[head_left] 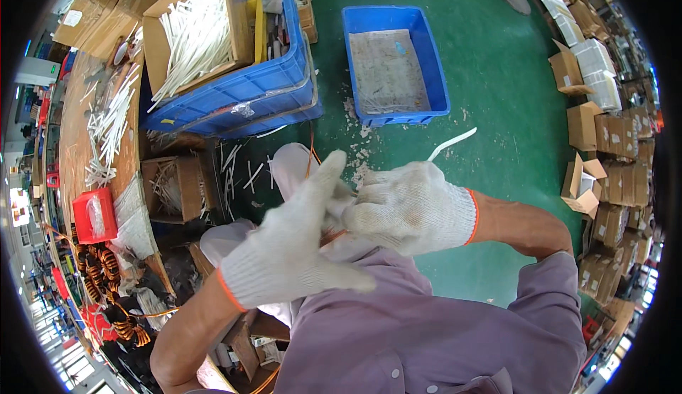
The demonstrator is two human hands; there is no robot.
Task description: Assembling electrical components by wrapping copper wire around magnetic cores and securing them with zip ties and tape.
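Note:
White knit gloves with orange cuffs cover both hands, which are close together over my lap. My left hand point(288, 234) is open, thumb and fingers spread wide. Closed with its knuckles up, my right hand point(405, 209) is just right of it. A thin, curved white strip point(453, 142) sticks out past the far side of the right hand; the rest of it is hidden by the glove. More white strips point(195, 28) fill a cardboard box at the far left, and others point(114, 127) lie loose on the wooden bench.
Beyond my hands, a blue plastic bin point(394, 118) rests on the green floor amid pale scraps. Blue crates point(234, 103) are stacked at the left under the cardboard box. A red bin point(94, 215) sits by the bench edge. Cardboard boxes point(614, 138) line the right side.

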